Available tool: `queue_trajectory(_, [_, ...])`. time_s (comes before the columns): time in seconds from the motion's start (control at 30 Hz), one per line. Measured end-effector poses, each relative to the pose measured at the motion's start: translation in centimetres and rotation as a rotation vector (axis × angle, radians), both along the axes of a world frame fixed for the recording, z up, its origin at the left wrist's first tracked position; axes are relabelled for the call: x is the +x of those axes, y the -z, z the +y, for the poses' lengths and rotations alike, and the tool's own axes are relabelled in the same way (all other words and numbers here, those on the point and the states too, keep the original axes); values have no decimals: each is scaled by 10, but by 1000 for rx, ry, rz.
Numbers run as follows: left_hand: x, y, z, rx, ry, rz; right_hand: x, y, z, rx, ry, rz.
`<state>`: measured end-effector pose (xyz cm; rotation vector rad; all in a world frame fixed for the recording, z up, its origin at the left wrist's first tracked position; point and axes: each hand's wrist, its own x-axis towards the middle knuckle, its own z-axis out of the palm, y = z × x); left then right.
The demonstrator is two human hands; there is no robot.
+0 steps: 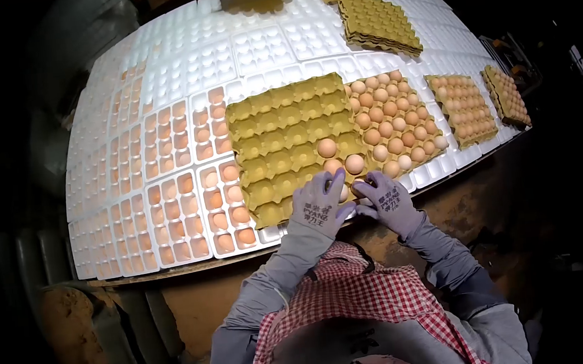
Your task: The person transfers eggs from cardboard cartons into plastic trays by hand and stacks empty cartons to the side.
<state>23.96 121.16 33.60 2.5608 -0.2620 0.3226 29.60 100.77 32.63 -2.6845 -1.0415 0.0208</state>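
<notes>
My left hand point(318, 204), in a pale purple glove with dark print, is at the near right corner of a yellow-brown pulp egg tray point(278, 142). Its thumb and fingers close around an egg point(344, 193). Beside it my right hand point(388, 203), gloved alike, curls its fingers over another egg, mostly hidden. Just beyond the fingers, a brown egg point(326, 148) and a lighter egg point(355, 164) sit in the tray's cups. One more egg shows partly behind the left fingertips. Most of this tray's cups hold nothing.
A pulp tray full of eggs point(391, 123) adjoins on the right, with two more filled trays point(464, 109) point(506, 95) beyond. White plastic trays point(186, 63) cover the table, those at left holding eggs. Stacked pulp trays point(378, 21) lie at the back. The table's edge point(175, 273) runs near my body.
</notes>
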Motion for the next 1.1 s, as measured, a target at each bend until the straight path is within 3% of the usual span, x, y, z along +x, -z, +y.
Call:
queue_trajectory(0.1, [6, 29, -35, 142, -35, 131, 16, 27, -14, 172, -71, 42])
queue_trajectory(0.17, [4, 49, -32, -9, -19, -54, 25, 28, -15, 333, -91, 128])
queue_trajectory(0.27, [7, 47, -21, -302, -89, 3, 33, 12, -17, 477, -128, 210])
queue_trajectory(0.3, [5, 42, -16, -448, -143, 13, 38, 2, -22, 682, 25, 587])
queue_trajectory(0.33, [2, 37, -13, -809, -162, 82, 43, -4, -27, 869, 191, 970])
queue_trajectory(0.37, [-1, 36, -8, -1108, -199, 98, 52, -1, -34, 1161, 289, 1119])
queue_trajectory(0.43, [-3, 20, 5, -1758, -130, 126, 75, 26, -44, 1157, -72, 360])
queue_trajectory(0.47, [2, 23, 6, -1823, -186, 39, 74, 15, -41, 1293, 137, 684])
queue_trajectory(0.5, [7, 23, 5, -1879, -239, -54, 79, 7, -46, 1253, 126, 788])
queue_trajectory(0.53, [16, 21, 11, -2000, -214, -23, 93, 3, -48, 870, -48, 491])
queue_trajectory(0.57, [24, 29, 20, -1741, -184, 172, 95, -4, -35, 682, -158, 344])
queue_trajectory(0.6, [42, 22, 22, -962, -167, 267, 90, -13, -18, 491, -257, 199])
queue_trajectory(0.63, [43, 20, 5, -475, -205, 131, 78, -17, -9, 143, -207, 48])
queue_trajectory(0.67, [43, 7, -18, 11, -230, -1, 80, -9, 1, -34, -288, 63])
queue_trajectory(0.73, [42, 17, -33, 137, -240, 41, 95, 5, -2, 1, -359, 119])
queue_trajectory(0.8, [44, 14, -26, 263, -257, 76, 101, -14, -16, 494, -216, 500])
queue_trajectory(0.83, [42, 9, -17, 4, -247, 104, 100, -24, -16, 896, 27, 1022])
queue_trajectory(0.87, [39, 6, -9, -256, -237, 132, 112, -24, -21, 967, 24, 1059])
queue_trajectory(0.93, [34, 17, 1, -796, -345, 54, 132, -18, -6, 681, -294, 416])
queue_trajectory(1.0, [30, 2, 15, -1482, -406, 109, 116, -34, 35, 162, -232, 48])
queue_trajectory(1.07, [26, -7, 43, -1497, -436, 37, 113, -20, 65, -194, -279, -193])
queue_trajectory(1.1, [26, -8, 58, -1506, -492, -46, 114, -22, 69, -91, -309, -222])
